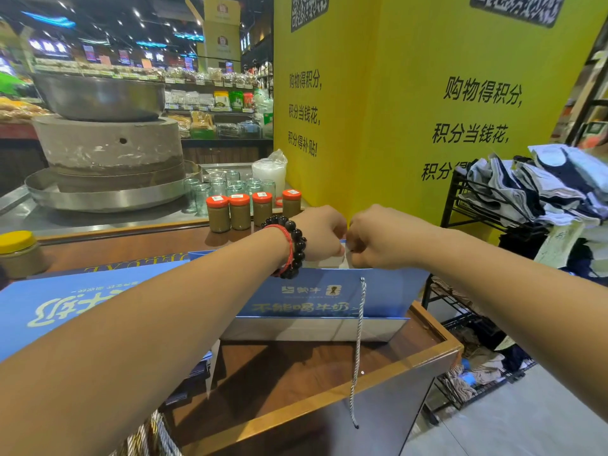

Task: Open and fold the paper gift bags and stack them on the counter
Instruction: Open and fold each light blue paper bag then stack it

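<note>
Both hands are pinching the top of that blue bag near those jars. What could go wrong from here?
The left hand and right hand pinch the blue paper gift bag at one small spot on its rim, so the paper might tear. The orange-lidded jars stand just behind, so a swing could topple them. The dangling cord handle may snag.

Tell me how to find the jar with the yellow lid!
Start at the big stone mill on the left, then look down to the wooden counter below it. At its far left edge stands the yellow-lidded jar on its own. The other filled jars have orange lids and stand in a row.
</note>
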